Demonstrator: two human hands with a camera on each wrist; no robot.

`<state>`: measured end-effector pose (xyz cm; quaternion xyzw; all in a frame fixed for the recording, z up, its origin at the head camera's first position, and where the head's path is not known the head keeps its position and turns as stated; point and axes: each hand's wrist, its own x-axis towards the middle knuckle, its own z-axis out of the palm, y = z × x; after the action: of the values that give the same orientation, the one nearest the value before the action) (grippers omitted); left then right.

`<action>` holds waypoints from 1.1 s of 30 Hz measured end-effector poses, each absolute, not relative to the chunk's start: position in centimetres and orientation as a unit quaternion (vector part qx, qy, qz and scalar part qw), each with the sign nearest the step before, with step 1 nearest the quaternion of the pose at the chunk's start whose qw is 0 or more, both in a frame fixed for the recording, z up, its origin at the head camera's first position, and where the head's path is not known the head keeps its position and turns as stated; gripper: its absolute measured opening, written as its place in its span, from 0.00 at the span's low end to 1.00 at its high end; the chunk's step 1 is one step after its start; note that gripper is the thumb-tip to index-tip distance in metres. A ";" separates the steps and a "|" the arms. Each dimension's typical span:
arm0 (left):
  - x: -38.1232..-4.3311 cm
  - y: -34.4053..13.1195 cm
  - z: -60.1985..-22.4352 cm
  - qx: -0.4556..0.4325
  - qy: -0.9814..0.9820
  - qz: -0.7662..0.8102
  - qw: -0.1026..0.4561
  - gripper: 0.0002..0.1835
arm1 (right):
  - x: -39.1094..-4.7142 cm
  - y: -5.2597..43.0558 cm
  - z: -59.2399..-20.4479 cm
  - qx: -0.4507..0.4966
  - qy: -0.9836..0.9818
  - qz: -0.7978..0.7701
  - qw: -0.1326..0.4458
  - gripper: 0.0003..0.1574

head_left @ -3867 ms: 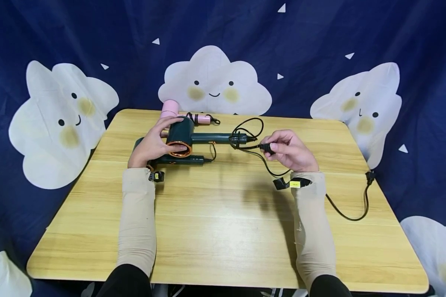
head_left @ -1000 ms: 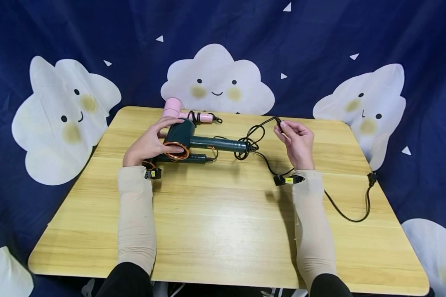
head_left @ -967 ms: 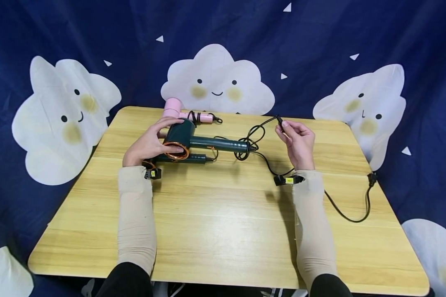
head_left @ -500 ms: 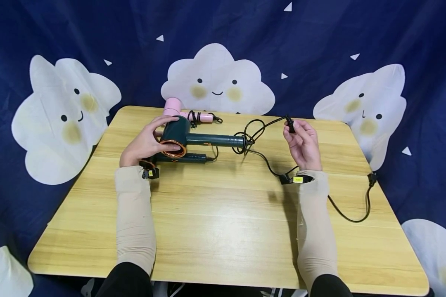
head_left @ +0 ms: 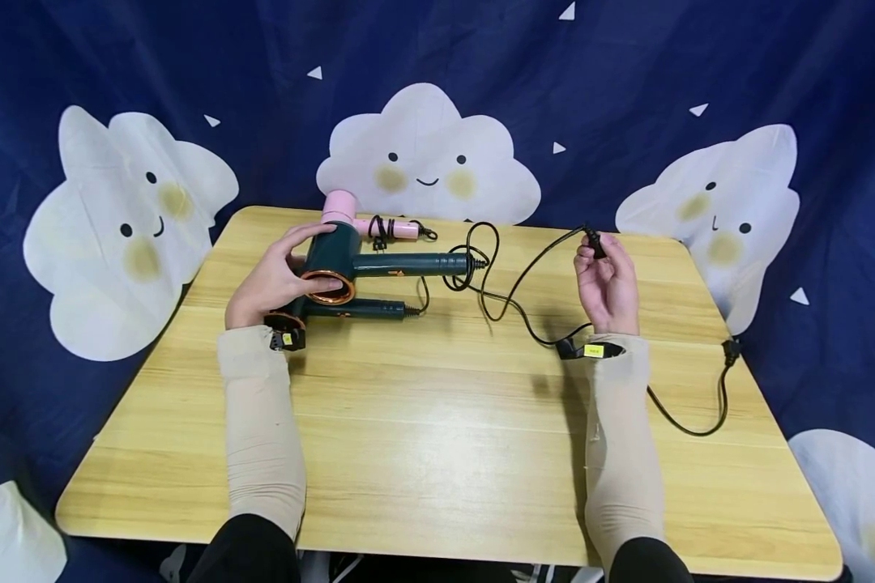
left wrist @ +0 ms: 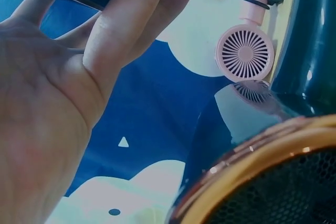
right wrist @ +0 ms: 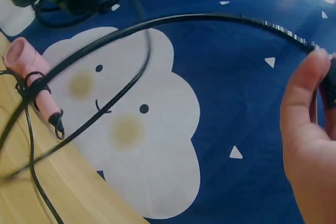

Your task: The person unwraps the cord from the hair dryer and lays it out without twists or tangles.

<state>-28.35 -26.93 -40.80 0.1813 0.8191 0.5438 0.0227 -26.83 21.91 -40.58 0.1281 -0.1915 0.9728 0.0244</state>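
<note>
My left hand (head_left: pixel 266 279) grips a dark green hair dryer (head_left: pixel 335 247) by its barrel, thumb by the copper-coloured rim and fingers over the top. Its handle (head_left: pixel 416 265) points right, held above the table. At the far end of its black cord (head_left: pixel 528 271), my right hand (head_left: pixel 616 283) pinches the plug (head_left: pixel 595 244) between thumb and fingers. Loose loops of cord hang around the handle's end. Beneath the held dryer lies a second dark green hair dryer (head_left: pixel 364 308), partly hidden; its copper rim (left wrist: pixel 236 182) looms large in the left wrist view.
A pink hair dryer (head_left: pixel 341 208), black cord wound round its handle, lies at the table's back edge. Another black cord runs right beneath my right forearm to a plug (head_left: pixel 731 350) at the right edge of the wooden table (head_left: pixel 437 453). A blue cloud-patterned curtain (head_left: pixel 591 73) hangs behind.
My right hand has drawn the plug to the right, and the bunched cord has loosened into wider loops. My left hand has shifted slightly left with the hair dryer.
</note>
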 end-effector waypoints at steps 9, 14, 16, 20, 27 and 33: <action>-28.5 -26.9 -40.9 0.183 0.826 0.532 0.027 0.46 | -26.3 21.8 -40.5 0.219 -0.200 0.955 -0.020 0.03; -28.7 -26.8 -41.0 0.179 0.830 0.527 0.025 0.46 | -25.9 21.2 -40.1 0.295 -0.195 0.934 -0.056 0.04; -28.7 -26.8 -41.0 0.177 0.833 0.524 0.025 0.46 | -25.7 20.9 -39.9 0.322 -0.200 0.923 -0.072 0.06; -28.6 -26.5 -40.6 0.165 0.835 0.523 0.027 0.47 | -25.1 20.3 -39.3 0.368 -0.208 0.901 -0.096 0.08; -27.3 -25.7 -38.7 0.161 0.846 0.508 0.013 0.46 | -23.9 19.1 -38.2 0.436 -0.217 0.861 -0.147 0.08; -27.1 -25.3 -38.2 0.158 0.855 0.494 -0.002 0.46 | -23.1 17.9 -37.4 0.497 -0.221 0.824 -0.158 0.07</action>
<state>-27.11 -25.27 -38.17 0.1580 0.8548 0.4943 -0.0025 -23.07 17.86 -37.40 0.4968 -0.2209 0.8243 -0.1581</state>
